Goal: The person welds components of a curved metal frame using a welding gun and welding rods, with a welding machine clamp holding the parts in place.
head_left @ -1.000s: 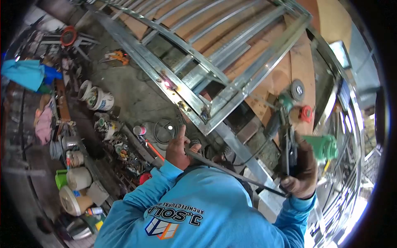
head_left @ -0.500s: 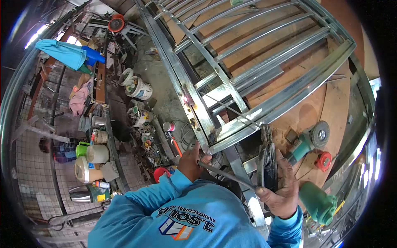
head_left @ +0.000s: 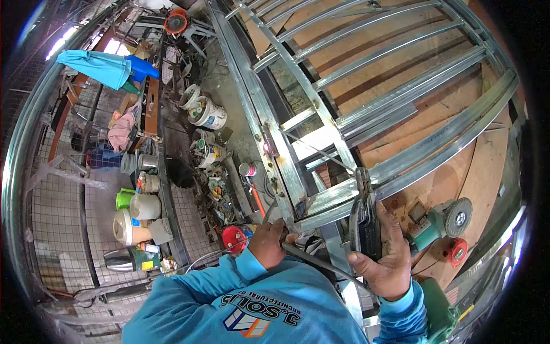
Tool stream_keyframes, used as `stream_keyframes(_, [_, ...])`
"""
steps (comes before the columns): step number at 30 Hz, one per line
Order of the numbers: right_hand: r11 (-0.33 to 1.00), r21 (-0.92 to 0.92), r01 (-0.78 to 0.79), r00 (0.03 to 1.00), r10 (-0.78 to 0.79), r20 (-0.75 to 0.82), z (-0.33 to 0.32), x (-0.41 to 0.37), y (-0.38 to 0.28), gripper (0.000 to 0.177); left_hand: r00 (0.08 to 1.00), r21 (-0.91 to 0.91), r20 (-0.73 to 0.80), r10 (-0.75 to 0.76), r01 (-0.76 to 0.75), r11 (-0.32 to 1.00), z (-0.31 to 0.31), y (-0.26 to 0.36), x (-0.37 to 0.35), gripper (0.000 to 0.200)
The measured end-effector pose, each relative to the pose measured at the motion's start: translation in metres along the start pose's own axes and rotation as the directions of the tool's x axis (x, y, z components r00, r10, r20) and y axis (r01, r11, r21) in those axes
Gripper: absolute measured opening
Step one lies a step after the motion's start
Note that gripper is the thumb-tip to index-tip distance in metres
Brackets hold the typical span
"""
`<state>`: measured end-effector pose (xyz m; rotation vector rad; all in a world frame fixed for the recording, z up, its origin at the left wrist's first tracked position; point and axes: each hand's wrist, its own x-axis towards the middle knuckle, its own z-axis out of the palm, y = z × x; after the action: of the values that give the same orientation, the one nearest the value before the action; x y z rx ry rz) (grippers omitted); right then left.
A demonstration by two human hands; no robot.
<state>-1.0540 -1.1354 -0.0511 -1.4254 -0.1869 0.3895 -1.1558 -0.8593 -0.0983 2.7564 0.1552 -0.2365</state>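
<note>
My left hand point(head_left: 268, 245) is closed around a grey cable or rod point(head_left: 318, 261), beside the near corner of a metal frame point(head_left: 303, 221). That bar slants down toward my right wrist. In my right hand point(head_left: 391, 253) is a black clamp-like tool point(head_left: 365, 226), upright between thumb and fingers, with the thumb partly lifted. From the tool's top a thin rod point(head_left: 322, 153) slants up and left over the frame. Burn or weld marks show along the frame's left rail point(head_left: 277, 178).
A grinder point(head_left: 432, 232) and a red round object point(head_left: 456, 252) lie on the brown board point(head_left: 458, 166) at the right; green cloth point(head_left: 435, 307) is below. Buckets point(head_left: 207, 114) and a small can point(head_left: 247, 169) stand left of the frame. Containers point(head_left: 143, 206) line a wire-mesh rack.
The frame and surroundings have shifted slightly right and down in view. The tool has tilted a little, its top moving left, and my right thumb has lifted away from the bar.
</note>
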Motion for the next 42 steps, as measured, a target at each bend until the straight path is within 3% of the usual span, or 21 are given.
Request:
stream_keyframes(3, [1.0, 0.0, -0.017, 1.0, 0.017, 0.004, -0.001, 0.007, 0.002, 0.097, 1.0, -0.03, -0.012, -0.004, 0.004, 1.0, -0.006, 0.007, 0.005, 0.039])
stream_keyframes(7, [0.992, -0.121, -0.021, 0.998, 0.027, 0.055, -0.004, 0.013, 0.005, 0.099, 0.994, -0.031, 0.083, -0.07, 0.073, 0.997, -0.011, 0.008, 0.006, 0.048])
stream_keyframes(12, [0.997, -0.019, -0.078, 0.996, 0.079, 0.051, -0.001, 0.018, 0.009, 0.1, 0.975, 0.005, 0.178, -0.134, 0.135, 0.991, -0.018, 0.013, 0.01, 0.052])
stream_keyframes(19, [0.996, 0.048, -0.074, 0.996, 0.072, 0.045, 0.001, 0.025, 0.011, 0.1, 0.99, -0.011, 0.129, -0.066, 0.068, 0.998, -0.015, 0.008, 0.009, 0.047])
stream_keyframes(22, [0.998, -0.066, -0.021, 0.994, 0.028, 0.108, -0.004, 0.027, 0.019, 0.098, 0.995, -0.041, 0.092, -0.035, 0.039, 0.998, -0.012, 0.006, 0.01, 0.041])
stream_keyframes(25, [0.995, -0.002, -0.095, 0.988, 0.095, 0.121, -0.003, 0.027, 0.014, 0.095, 0.998, -0.033, 0.054, -0.032, 0.034, 0.999, -0.014, 0.012, 0.01, 0.04])
stream_keyframes(28, [0.994, -0.107, 0.025, 0.992, -0.012, 0.123, -0.002, 0.029, 0.015, 0.097, 0.988, -0.014, 0.134, -0.075, 0.077, 0.997, -0.019, 0.014, 0.012, 0.039])
stream_keyframes(29, [0.995, -0.1, -0.004, 0.992, 0.017, 0.124, -0.004, 0.027, 0.016, 0.097, 0.985, -0.001, 0.16, -0.067, 0.068, 0.998, -0.017, 0.008, 0.011, 0.044])
stream_keyframes(32, [0.996, -0.081, -0.027, 0.993, 0.035, 0.109, -0.001, 0.026, 0.012, 0.097, 0.988, -0.013, 0.135, -0.076, 0.079, 0.997, -0.018, 0.01, 0.01, 0.046])
stream_keyframes(35, [0.99, -0.131, 0.053, 0.994, -0.04, 0.099, 0.001, 0.025, 0.02, 0.096, 0.994, -0.009, 0.098, -0.043, 0.044, 0.999, -0.021, 0.016, 0.013, 0.04])
stream_keyframes(38, [0.958, -0.254, 0.133, 0.986, -0.103, 0.128, 0.005, 0.021, 0.009, 0.095, 0.992, 0.048, 0.105, -0.077, 0.072, 0.996, -0.022, 0.019, 0.013, 0.04])
stream_keyframes(39, [0.905, -0.37, 0.211, 0.973, -0.157, 0.172, 0.0, 0.024, 0.005, 0.09, 0.995, 0.034, 0.092, -0.049, 0.046, 0.998, -0.021, 0.018, 0.013, 0.04])
stream_keyframes(40, [0.985, -0.17, -0.036, 0.993, 0.055, 0.106, -0.004, 0.026, 0.006, 0.089, 0.997, 0.021, 0.08, -0.022, 0.02, 1.0, -0.02, 0.015, 0.013, 0.041])
stream_keyframes(41, [0.96, 0.048, -0.276, 0.958, 0.271, 0.087, -0.009, 0.028, 0.007, 0.088, 0.998, 0.007, 0.065, 0.005, -0.006, 1.0, -0.019, 0.013, 0.012, 0.041])
stream_keyframes(42, [0.835, 0.261, -0.484, 0.875, 0.471, 0.117, -0.013, 0.031, 0.008, 0.087, 0.995, 0.01, 0.099, -0.023, 0.023, 1.0, -0.019, 0.011, 0.011, 0.044])
